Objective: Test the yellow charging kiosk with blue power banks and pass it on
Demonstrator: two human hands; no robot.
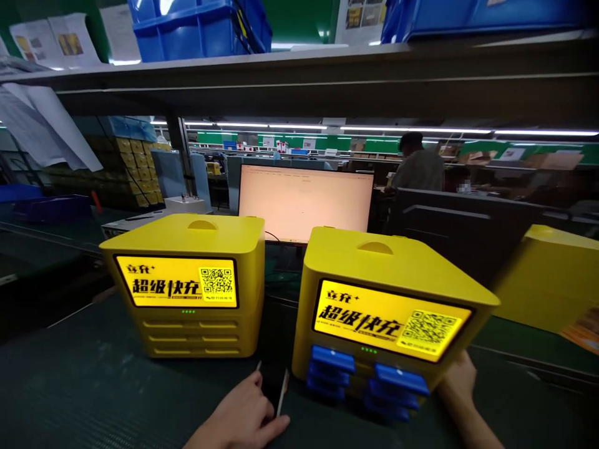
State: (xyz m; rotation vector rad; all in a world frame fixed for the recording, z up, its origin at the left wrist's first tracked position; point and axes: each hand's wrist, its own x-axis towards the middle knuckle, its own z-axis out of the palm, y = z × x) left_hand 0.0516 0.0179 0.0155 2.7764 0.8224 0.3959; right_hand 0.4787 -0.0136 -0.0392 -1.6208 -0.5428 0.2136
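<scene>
Nearest the camera, the left hand (241, 418) lies low on the dark belt (70, 386), fingers closed around a thin dark slab (276, 390) with a pale edge, probably a phone or power bank; its long axis runs away from the wearer and slightly rightward. Just right of this hand and above it stands the right yellow charging cabinet (384, 299), the larger task object, tilted so that its lit screen faces down-left. Blue power banks (365, 380) protrude from its lower slots, the nearest column just beside the slab's far end. The right hand (456, 380) rests against the cabinet's lower right corner; its fingers are hidden behind the casing, so whether it grips or only steadies cannot be told. Up and left of the left hand, well apart, a second yellow cabinet (187, 280) stands square with all slots flush. Beyond both, a bright monitor (304, 202) faces the wearer. The left hand is nearer the open slot face; the right is on the housing.
</scene>
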